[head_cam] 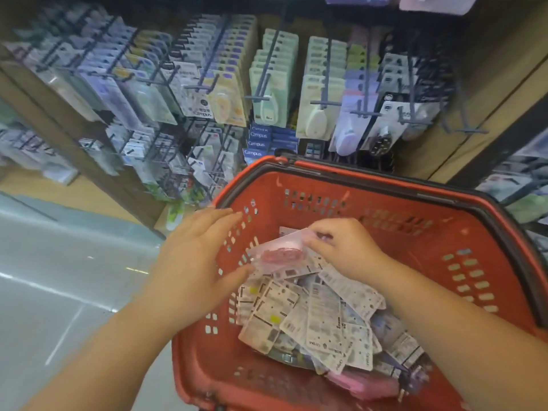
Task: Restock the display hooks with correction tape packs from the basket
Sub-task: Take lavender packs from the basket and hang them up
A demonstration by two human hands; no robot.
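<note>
Pinching the upper edge of a pink correction tape pack [278, 253], the right hand [344, 247] holds it just above the pile of packs [320, 318] lying in the red basket [415, 256]. Its fingers [321, 232] curl tight on the card. The left hand [192, 262] spreads at the pack's left end, fingers [222, 215] straight over the basket wall, thumb by the pack's lower corner. Display hooks [265, 84] hang full of stock on the rack beyond
</note>
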